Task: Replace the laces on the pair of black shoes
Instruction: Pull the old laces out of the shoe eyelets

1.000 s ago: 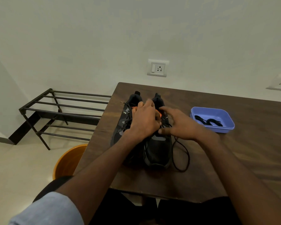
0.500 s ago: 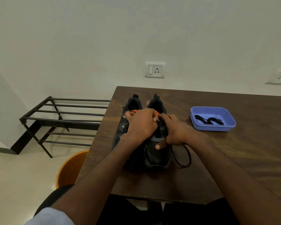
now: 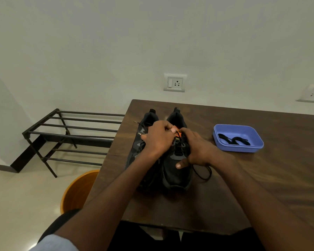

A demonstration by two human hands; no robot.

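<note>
Only one view on my feed: head-worn wide-angle camera, looking forward and down over the wooden table (image 3: 261, 178) toward the wall (image 3: 152, 42). Near range, forearms entering from the bottom edge. No second view to overlap.

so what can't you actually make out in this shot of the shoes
- Head view: the eyelets of the right shoe are covered by the left hand and right hand.
- Most of the left shoe lies behind the left forearm.
- The black pieces in the blue tray are too small to identify.
</note>
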